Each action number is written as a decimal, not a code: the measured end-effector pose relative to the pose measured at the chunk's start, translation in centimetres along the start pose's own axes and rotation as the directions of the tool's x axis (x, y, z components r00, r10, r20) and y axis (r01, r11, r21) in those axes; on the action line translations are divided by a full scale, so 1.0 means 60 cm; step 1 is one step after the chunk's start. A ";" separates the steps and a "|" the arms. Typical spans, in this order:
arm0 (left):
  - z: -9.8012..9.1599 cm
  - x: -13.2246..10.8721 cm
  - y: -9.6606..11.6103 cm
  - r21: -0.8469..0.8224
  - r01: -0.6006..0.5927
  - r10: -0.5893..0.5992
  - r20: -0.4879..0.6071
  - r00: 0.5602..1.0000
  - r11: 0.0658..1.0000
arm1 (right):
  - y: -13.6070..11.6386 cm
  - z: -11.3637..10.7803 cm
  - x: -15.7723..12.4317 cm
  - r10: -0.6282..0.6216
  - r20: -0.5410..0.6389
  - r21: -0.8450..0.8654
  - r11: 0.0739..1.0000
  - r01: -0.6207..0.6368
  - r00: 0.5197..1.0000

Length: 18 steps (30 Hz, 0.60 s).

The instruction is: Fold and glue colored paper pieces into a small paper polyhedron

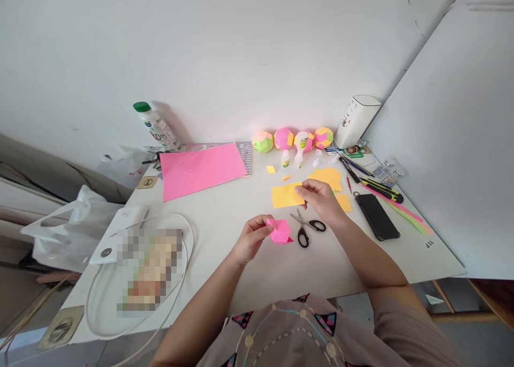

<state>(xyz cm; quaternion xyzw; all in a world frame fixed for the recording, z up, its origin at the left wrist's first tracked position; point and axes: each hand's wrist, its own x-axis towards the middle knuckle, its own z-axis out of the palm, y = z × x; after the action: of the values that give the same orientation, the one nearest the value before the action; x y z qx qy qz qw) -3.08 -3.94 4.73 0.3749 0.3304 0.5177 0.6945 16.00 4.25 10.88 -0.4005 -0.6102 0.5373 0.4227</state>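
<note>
Between the thumb and fingers of my left hand (255,237) is a folded pink paper shape (280,232) with several flat faces. My right hand (321,198) pinches the right end of a yellow paper rectangle (286,195), held above the table. Black-handled scissors (305,228) lie with blades spread between and below my hands. Behind my right hand are more yellow paper pieces (330,177). Two small yellow scraps, one a diamond (271,169), lie farther back on the white table (225,212).
Several multicoloured paper balls (284,138) line the wall behind glue bottles (285,159). Pink sheets (203,170) lie left, near a green-capped bottle (156,126). A black phone-like case (377,216) and a cutter (382,189) lie right. A white cable (191,249) loops at left.
</note>
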 end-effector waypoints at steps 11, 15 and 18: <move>-0.008 0.001 -0.007 -0.040 -0.055 0.058 0.084 0.995 0.998 | -0.030 0.006 -0.023 -0.671 0.152 -0.238 0.688 0.686 0.726; -0.009 0.001 -0.005 -0.048 -0.069 0.075 0.137 0.988 0.996 | -0.028 0.006 -0.024 -0.662 0.159 -0.228 0.698 0.679 0.733; -0.007 -0.001 -0.002 -0.034 -0.081 0.086 0.174 0.981 0.996 | -0.026 0.007 -0.025 -0.660 0.152 -0.233 0.700 0.675 0.736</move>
<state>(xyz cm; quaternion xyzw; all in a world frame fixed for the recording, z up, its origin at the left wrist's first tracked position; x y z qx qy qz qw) -3.39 -3.93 4.40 0.4234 0.2449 0.5156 0.7035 16.03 2.56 12.27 -0.1908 -0.7933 0.2694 0.5116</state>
